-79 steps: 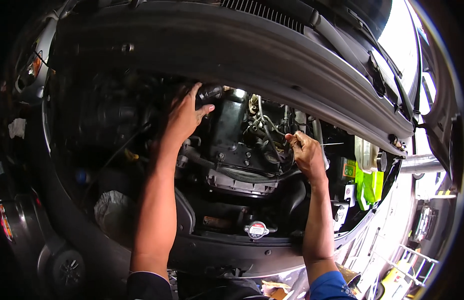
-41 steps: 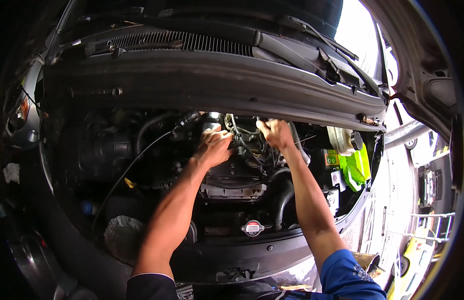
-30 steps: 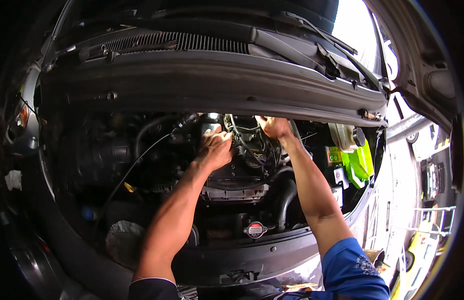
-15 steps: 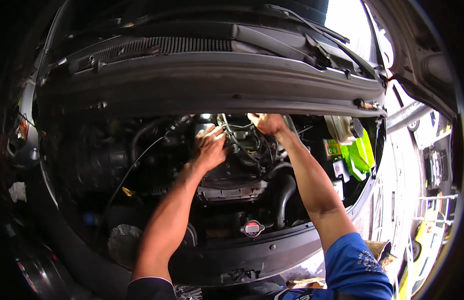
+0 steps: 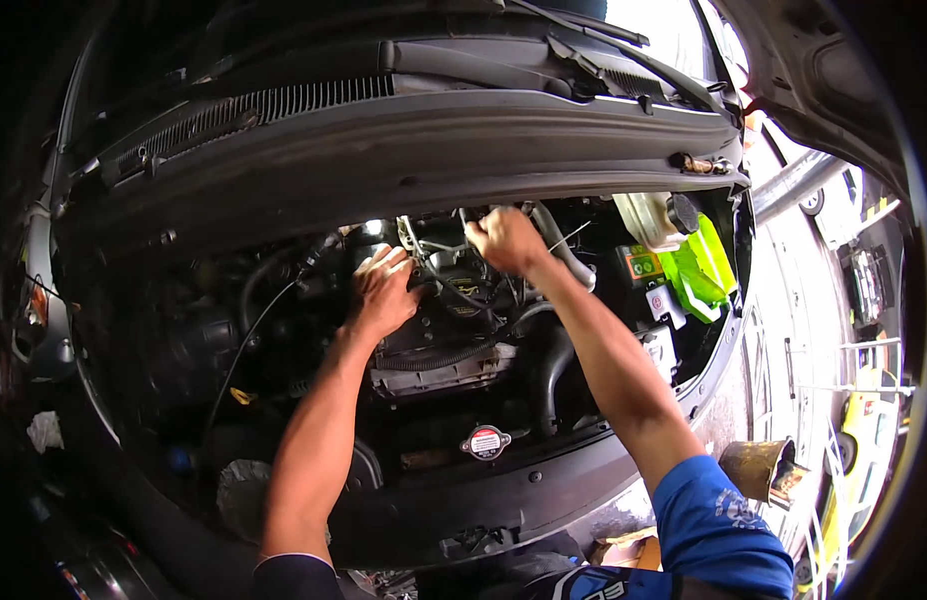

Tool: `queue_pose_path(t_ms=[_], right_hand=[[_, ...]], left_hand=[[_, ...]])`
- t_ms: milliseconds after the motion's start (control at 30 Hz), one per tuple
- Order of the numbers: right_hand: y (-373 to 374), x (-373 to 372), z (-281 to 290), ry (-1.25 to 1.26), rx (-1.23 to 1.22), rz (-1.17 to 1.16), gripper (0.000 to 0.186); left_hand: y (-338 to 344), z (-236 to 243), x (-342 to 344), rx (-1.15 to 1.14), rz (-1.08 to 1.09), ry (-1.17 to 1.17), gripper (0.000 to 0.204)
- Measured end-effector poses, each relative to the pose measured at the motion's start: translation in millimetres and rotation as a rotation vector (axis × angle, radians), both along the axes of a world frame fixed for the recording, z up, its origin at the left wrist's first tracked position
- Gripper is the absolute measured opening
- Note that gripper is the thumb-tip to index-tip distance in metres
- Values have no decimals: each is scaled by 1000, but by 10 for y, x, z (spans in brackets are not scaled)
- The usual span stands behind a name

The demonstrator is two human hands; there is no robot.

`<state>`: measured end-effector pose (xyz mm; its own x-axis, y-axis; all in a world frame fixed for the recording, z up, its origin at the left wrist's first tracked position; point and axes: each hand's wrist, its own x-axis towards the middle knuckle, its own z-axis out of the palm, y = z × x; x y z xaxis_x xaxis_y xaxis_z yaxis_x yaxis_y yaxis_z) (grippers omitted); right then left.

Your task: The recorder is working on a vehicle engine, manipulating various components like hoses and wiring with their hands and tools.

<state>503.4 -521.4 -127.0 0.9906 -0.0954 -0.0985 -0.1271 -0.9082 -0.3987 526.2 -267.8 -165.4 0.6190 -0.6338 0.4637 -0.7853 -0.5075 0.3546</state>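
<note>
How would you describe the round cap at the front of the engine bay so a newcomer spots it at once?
Start at the open engine bay and follow its front edge, nearest the person. Between the two forearms, below the left hand and right hand, sits the round cap. It alone is a small metal disc with a red-and-white label amid dark hoses.

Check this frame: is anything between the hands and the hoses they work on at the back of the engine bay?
Nothing visible. The left hand lies directly on the engine top, and the right hand is closed around the hoses there. Its grip itself is hidden by the fist.
</note>
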Motion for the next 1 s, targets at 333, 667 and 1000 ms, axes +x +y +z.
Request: queue_pose_path(t_ms=[333,667,1000], right_hand=[[329,-612,80,-45,150,-182,46],[-174,249,-157,-250,91,185,36],[-157,248,-16,-152,236,158,36]], left_hand=[[100,196,3,176,-10,95,36],[-104,-30,-35,153,63,-38,34],[-88,140,-59,163,17,39,30]])
